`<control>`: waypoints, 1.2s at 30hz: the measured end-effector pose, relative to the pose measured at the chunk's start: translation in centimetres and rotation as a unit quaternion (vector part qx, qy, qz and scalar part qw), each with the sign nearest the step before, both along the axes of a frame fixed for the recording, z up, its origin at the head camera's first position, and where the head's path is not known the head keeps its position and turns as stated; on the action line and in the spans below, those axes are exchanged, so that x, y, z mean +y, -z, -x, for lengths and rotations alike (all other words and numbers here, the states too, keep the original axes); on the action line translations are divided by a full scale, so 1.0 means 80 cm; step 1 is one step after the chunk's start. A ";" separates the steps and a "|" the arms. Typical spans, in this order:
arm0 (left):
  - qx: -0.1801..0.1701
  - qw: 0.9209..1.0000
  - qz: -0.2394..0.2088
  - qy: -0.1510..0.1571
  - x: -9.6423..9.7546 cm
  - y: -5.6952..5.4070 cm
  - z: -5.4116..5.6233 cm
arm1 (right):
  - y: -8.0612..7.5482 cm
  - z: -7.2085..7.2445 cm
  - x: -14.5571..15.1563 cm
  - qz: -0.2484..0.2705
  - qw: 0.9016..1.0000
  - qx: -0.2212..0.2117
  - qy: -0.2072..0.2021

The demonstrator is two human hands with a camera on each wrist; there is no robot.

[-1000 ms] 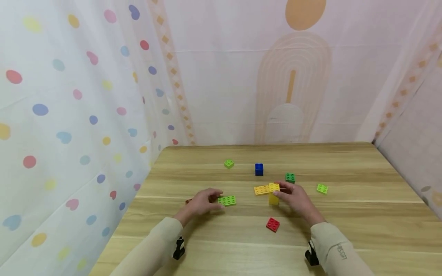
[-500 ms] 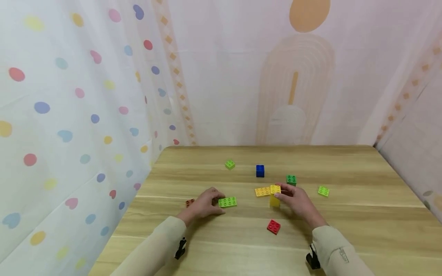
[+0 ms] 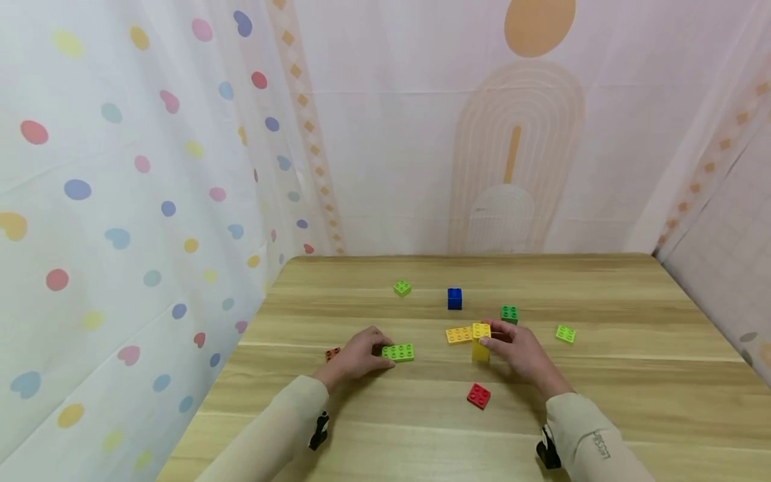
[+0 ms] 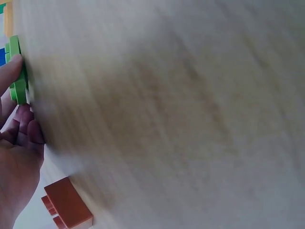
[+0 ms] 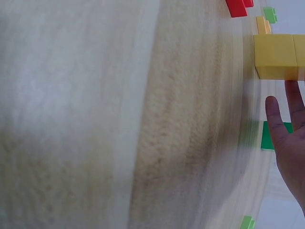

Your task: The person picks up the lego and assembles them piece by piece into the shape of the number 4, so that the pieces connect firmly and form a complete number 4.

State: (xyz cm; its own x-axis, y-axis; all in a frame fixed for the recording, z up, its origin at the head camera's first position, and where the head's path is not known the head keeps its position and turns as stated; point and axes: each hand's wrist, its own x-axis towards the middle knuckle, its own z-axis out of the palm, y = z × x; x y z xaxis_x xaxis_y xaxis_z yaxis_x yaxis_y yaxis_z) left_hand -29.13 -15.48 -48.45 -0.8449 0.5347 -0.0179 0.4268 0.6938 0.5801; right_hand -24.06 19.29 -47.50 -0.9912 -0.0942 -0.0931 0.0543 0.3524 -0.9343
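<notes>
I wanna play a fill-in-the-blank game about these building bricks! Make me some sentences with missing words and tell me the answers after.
1. The right hand holds a tall stack coloured ____.
2. The left hand touches a long brick coloured light ____.
3. The front brick, lowest in the head view, is coloured ____.
4. Of the two hands, the dark green brick lies nearer the ____ one.

Missing words: yellow; green; red; right.

Wood-grain table [image 3: 421, 435] in a curtained corner

Tabletop pale brown, streaky grain, rounded far corners. Left: white curtain [image 3: 138, 288], multicolored dots and hearts, some folds. Back: pale sheet [image 3: 397, 167], beige rainbow arch [image 3: 482, 154], orange disc [image 3: 540, 27] above, orange diamond strips [image 3: 309, 126] both sides. Right: pale panel [image 3: 723, 268], faint grid. Light soft, fairly even.
</notes>
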 end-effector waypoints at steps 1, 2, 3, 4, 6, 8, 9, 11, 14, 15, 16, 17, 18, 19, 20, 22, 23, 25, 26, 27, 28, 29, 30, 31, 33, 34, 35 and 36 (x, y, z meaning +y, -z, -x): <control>-0.003 1.000 -0.001 -0.003 0.000 -0.001 0.001 | -0.001 0.000 0.000 -0.002 1.000 0.000 0.000; -0.009 1.000 -0.003 -0.007 0.000 -0.002 0.001 | -0.001 0.000 -0.001 -0.004 1.000 -0.001 0.001; -0.014 1.000 -0.006 -0.008 0.000 -0.003 0.002 | -0.001 0.001 -0.001 -0.004 1.000 -0.002 0.003; -0.022 1.000 -0.012 -0.011 0.001 -0.005 0.002 | -0.002 0.001 -0.001 -0.007 1.000 -0.001 0.001; -0.034 0.999 -0.026 -0.014 0.003 -0.008 0.004 | -0.002 0.001 -0.001 -0.011 1.000 0.001 0.000; -0.036 0.999 -0.036 -0.014 0.006 -0.012 0.005 | -0.001 0.000 -0.001 -0.014 1.000 0.002 0.003; -0.035 0.998 -0.040 -0.014 0.009 -0.014 0.006 | -0.001 0.000 0.000 -0.016 1.000 0.004 0.003; -0.029 0.998 -0.045 -0.014 0.014 -0.018 0.008 | 0.001 0.001 0.001 -0.020 1.000 0.005 0.004; -0.011 0.999 -0.050 -0.009 0.024 -0.025 0.010 | 0.001 0.001 0.002 -0.026 1.000 0.004 0.007; -0.006 0.998 -0.054 -0.008 0.027 -0.027 0.011 | 0.002 0.001 0.002 -0.027 1.000 0.004 0.006; -0.002 0.998 -0.058 -0.007 0.030 -0.028 0.012 | 0.002 0.002 0.002 -0.028 1.000 0.003 0.005; 0.001 0.998 -0.061 -0.006 0.032 -0.030 0.013 | 0.002 0.002 0.002 -0.028 1.000 0.003 0.004; 0.004 0.998 -0.064 -0.006 0.035 -0.032 0.014 | 0.002 0.002 0.002 -0.029 1.000 0.003 0.004; 0.003 0.998 -0.067 -0.008 0.037 -0.033 0.015 | 0.002 0.002 0.002 -0.030 1.000 0.002 0.003; 0.004 0.997 -0.071 -0.008 0.040 -0.035 0.015 | 0.003 0.003 0.002 -0.030 1.000 0.001 0.003; 0.002 0.997 -0.079 -0.008 0.044 -0.036 0.016 | 0.004 0.003 0.002 -0.031 1.000 0.001 0.003; -0.001 0.997 -0.083 -0.009 0.046 -0.037 0.016 | 0.004 0.003 0.001 -0.031 1.000 0.001 0.003; -0.007 0.996 -0.093 -0.009 0.050 -0.038 0.016 | 0.006 0.004 0.000 -0.032 0.999 0.001 0.004; -0.009 0.995 -0.096 -0.010 0.052 -0.038 0.016 | 0.007 0.004 0.000 -0.032 0.999 0.000 0.005; -0.014 0.995 -0.100 -0.011 0.054 -0.038 0.017 | 0.007 0.004 0.000 -0.031 0.999 0.000 0.005; -0.018 0.994 -0.104 -0.013 0.057 -0.039 0.017 | 0.008 0.004 -0.001 -0.030 1.000 0.000 0.006; -0.022 0.994 -0.107 -0.013 0.059 -0.039 0.018 | 0.008 0.004 -0.001 -0.030 1.000 0.000 0.007; -0.026 0.994 -0.108 -0.015 0.061 -0.040 0.018 | 0.008 0.004 -0.001 -0.030 1.000 0.000 0.007; -0.028 0.994 -0.107 -0.017 0.064 -0.041 0.019 | 0.008 0.004 -0.001 -0.030 1.000 0.000 0.008; -0.027 0.994 -0.108 -0.015 0.070 -0.044 0.020 | 0.008 0.003 -0.001 -0.031 0.999 0.000 0.008; -0.026 0.994 -0.107 -0.013 0.072 -0.046 0.021 | 0.007 0.003 -0.001 -0.031 0.999 0.000 0.008; -0.026 0.994 -0.106 -0.011 0.075 -0.048 0.021 | 0.007 0.003 -0.001 -0.032 0.999 0.001 0.008; -0.025 0.994 -0.105 -0.007 0.077 -0.050 0.021 | 0.007 0.003 0.000 -0.032 0.999 0.002 0.007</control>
State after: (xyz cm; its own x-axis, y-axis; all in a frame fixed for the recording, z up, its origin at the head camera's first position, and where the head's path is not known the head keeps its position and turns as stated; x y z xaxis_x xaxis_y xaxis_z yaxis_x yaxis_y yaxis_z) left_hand -30.81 -9.29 -44.41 -0.8535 0.5187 0.0507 0.3845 0.5610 0.7331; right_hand -24.27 19.26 -48.05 -0.9929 -0.0734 -0.0938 0.0557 0.4101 -0.9104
